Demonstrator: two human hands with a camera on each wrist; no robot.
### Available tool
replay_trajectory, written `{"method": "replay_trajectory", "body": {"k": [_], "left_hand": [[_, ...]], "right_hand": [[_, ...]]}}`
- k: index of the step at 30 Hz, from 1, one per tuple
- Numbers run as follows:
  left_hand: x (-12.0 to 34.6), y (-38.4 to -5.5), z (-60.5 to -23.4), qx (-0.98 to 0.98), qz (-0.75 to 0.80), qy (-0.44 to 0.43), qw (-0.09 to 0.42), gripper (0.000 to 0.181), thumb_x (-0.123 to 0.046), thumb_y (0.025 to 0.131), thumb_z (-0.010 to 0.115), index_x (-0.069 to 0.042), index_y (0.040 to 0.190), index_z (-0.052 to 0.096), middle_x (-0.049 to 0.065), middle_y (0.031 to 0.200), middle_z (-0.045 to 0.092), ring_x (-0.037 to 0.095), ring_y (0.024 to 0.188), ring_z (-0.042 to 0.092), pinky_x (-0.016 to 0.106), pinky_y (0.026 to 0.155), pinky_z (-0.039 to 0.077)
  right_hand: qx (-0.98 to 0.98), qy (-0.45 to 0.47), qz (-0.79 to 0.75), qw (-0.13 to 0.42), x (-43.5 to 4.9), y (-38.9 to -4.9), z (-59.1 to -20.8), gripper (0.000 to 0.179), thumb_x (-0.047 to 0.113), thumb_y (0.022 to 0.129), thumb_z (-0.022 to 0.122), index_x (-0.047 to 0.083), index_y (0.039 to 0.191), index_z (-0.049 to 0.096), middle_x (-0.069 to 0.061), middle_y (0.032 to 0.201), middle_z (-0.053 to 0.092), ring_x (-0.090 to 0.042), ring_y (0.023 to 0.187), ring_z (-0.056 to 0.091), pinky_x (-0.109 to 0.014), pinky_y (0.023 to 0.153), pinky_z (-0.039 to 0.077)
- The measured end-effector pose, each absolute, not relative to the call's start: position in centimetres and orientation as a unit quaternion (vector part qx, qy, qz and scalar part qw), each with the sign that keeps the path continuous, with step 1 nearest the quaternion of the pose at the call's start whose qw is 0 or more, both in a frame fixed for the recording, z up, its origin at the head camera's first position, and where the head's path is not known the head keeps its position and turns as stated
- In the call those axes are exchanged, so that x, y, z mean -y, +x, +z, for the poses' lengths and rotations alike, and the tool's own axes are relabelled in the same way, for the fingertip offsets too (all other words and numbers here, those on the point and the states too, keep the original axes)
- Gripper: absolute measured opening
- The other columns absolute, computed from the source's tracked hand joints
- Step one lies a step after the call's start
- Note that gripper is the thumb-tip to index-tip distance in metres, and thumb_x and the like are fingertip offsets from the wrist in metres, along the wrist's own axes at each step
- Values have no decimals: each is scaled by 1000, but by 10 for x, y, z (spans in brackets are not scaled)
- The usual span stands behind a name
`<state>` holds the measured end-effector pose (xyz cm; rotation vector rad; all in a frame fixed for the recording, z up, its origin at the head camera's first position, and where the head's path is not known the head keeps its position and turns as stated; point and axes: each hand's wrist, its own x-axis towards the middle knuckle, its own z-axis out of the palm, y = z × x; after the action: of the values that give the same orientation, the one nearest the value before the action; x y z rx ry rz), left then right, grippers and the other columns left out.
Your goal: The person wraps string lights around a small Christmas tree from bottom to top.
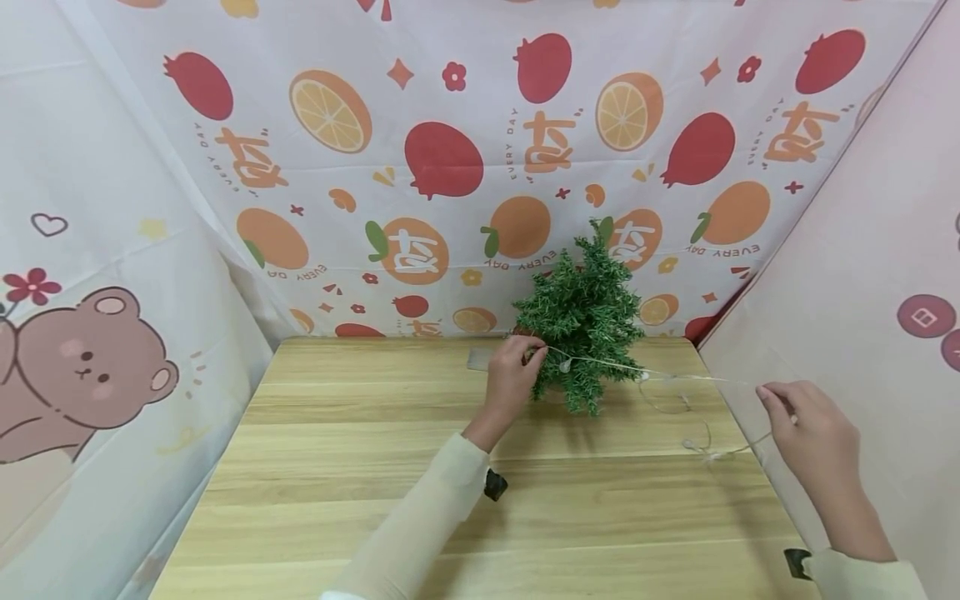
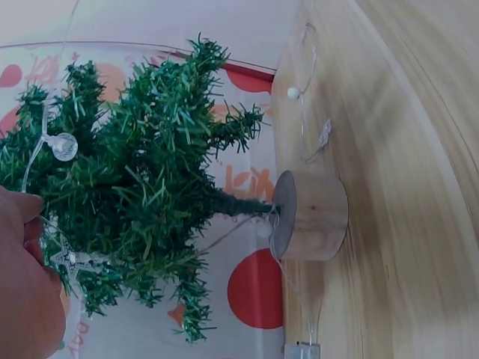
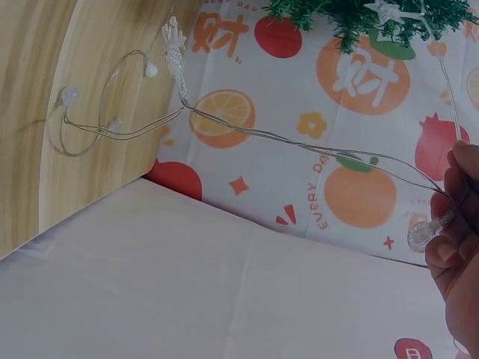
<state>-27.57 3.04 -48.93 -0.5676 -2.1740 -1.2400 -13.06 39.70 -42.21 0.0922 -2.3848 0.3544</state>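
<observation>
Fruit-printed white cloth, hung behind the tree; oranges, pomegranates, flowers and lettering in orange and red. Bear-printed cloth, far left of the tree. Pale cloth with round red emblems, right of the tree. Worktop, light yellow wood grain, spreading under and in front of the tree. Miniature Christmas tree, green, upright near the worktop's back edge, on a round wooden base. Grey rectangular case, left of the tree; wire runs from it past the base.

String lights, clear wire, one span stretched across the tree's front, remaining loops low to its right; star-shaped bead and clear round bulb on the span before the branches. Left hand, at the tree's left front: grip pinching the wire; contact with branches cannot be told. Right hand, well apart, right of the tree: grip pinching the wire, second round bulb at its fingers. Cream sleeves, both arms, in front of the tree.
</observation>
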Motion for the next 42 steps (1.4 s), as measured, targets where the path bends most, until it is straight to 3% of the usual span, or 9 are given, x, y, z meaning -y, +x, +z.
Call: {"method": "replay_trajectory", "body": {"k": [6, 14, 22, 31, 38, 42], "left_hand": [[-37, -273, -487, 835, -423, -221, 275, 9, -19, 98, 69, -13, 103, 73, 2, 103, 70, 17, 95, 67, 33, 81, 56], [-40, -273, -486, 858, -376, -239, 256, 12, -19, 98, 68, -11, 105, 75, 2, 105, 71, 16, 96, 67, 31, 82, 57], [-40, -273, -486, 867, -367, -247, 230, 14, -17, 98, 68, -12, 109, 75, 2, 110, 71, 17, 99, 68, 33, 82, 58], [-43, -260, -483, 853, -355, -271, 269, 15, -16, 97, 69, -12, 111, 75, 1, 109, 72, 14, 96, 69, 29, 78, 58], [-49, -247, -480, 854, -357, -271, 265, 15, -20, 99, 67, -14, 111, 75, 0, 109, 72, 14, 97, 69, 28, 79, 58], [-54, -240, -478, 846, -375, -278, 258, 15, -18, 98, 68, -12, 110, 76, 0, 109, 72, 14, 96, 69, 29, 79, 58]], "right_hand": [[919, 13, 139, 369, -401, -131, -422, 12, 9, 91, 72, -1, 99, 73, -13, 84, 66, -22, 73, 55, -14, 57, 32], [917, 18, 144, 372, -387, -132, -422, 12, 10, 91, 72, 0, 99, 73, -13, 85, 67, -28, 74, 58, -16, 57, 32], [899, 59, 127, 414, -377, -136, -426, 12, 5, 85, 76, 0, 96, 73, -10, 82, 66, -24, 70, 57, -19, 56, 36], [893, 59, 151, 421, -368, -139, -427, 11, 3, 86, 75, -1, 96, 73, -12, 83, 66, -14, 74, 54, -18, 60, 37], [855, 45, 201, 476, -360, -139, -425, 10, 1, 88, 72, -5, 95, 73, -16, 80, 64, 16, 86, 38, -9, 67, 29], [827, 52, 221, 515, -349, -135, -416, 9, -4, 86, 70, -11, 92, 72, -22, 77, 62, 20, 88, 36, -4, 74, 23]]}}
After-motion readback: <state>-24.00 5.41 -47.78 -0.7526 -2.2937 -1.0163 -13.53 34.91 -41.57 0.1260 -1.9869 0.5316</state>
